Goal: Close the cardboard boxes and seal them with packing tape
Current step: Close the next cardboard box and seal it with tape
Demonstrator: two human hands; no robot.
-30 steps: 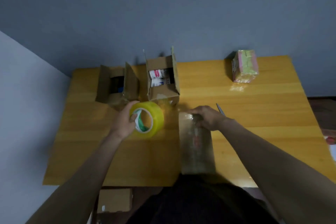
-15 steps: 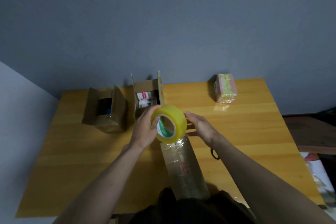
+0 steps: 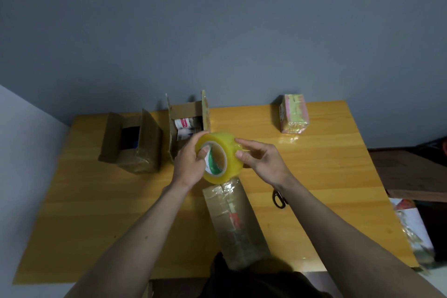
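Head view: left hand [image 3: 191, 164] grips the yellow packing tape roll [image 3: 219, 156], thumb hooked into the core, fingers wrapped over the far rim. Right hand [image 3: 260, 161] at the roll's right side, thumb and forefinger pinching at its outer face; the free end of the tape is probably under them, but clear film is hard to make out here. Roll held in the air above the far end of a closed cardboard box [image 3: 235, 222], long and narrow, already glossy with tape, lying lengthwise toward the person on the wooden table [image 3: 96, 213].

Scissors [image 3: 279, 198] on the table just right of that box, partly hidden by the right forearm. Beyond the hands: an open cardboard box [image 3: 187, 123], flaps up, printed packets inside. Left of it, a second open box [image 3: 131, 140], dark contents. Far right, well apart, a pink-and-green wrapped package [image 3: 293, 113].
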